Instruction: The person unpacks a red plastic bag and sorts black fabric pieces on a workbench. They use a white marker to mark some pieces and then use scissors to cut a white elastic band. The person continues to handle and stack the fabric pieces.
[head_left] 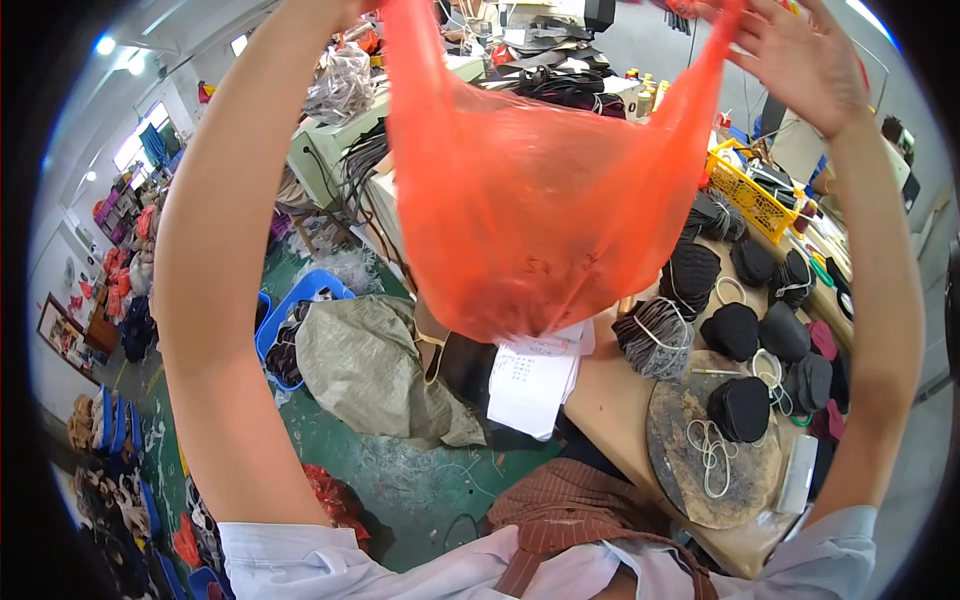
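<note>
Two bare hands up top, red plastic bag (545,200) slung btwn them. R hand (800,70) has fingers closed on the R handle; L hand (362,5) is mostly cut off at the top edge, so can't tell its grip. Bag hangs just below & btwn both hands, see-thru, w/ a few dark marks low down, too blurry to read. Right under bag: white papers (530,390), top sheet w/ short rows of handwriting. Below R hand: tan worktable (610,398) w/ worn round board (740,480) & black bundles (738,408), some tied w/ pale cord. Yellow plastic basket (750,195) is nearer R hand, just below-left of it. Well below L hand: grey-green sack (370,365) beside blue bin (318,284), on scuffed green floor (420,510). Farther off, past L arm: more blue bins (118,430), bright ceiling lights (136,64).
</note>
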